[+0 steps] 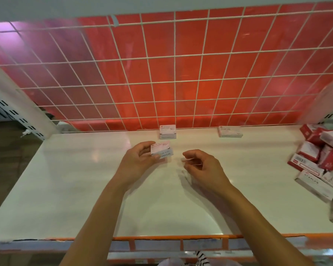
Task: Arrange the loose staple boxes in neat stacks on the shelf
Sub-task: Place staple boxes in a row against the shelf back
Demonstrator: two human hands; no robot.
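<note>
My left hand (140,158) grips a small pale box labelled PAPER CLIPS (161,150) above the middle of the white shelf (85,179). Just right of it, my right hand (202,166) hovers with loosely curled fingers and holds nothing. Against the back wire grid sits another pale paper clip box (168,132), and further right a grey box marked STAPLES (230,131). A loose heap of red and white staple boxes (321,160) lies at the shelf's right end.
A white wire grid (161,73) with a red panel behind it closes the back of the shelf. An orange rail (181,238) runs along the front edge. A slotted white upright (17,112) stands at the left.
</note>
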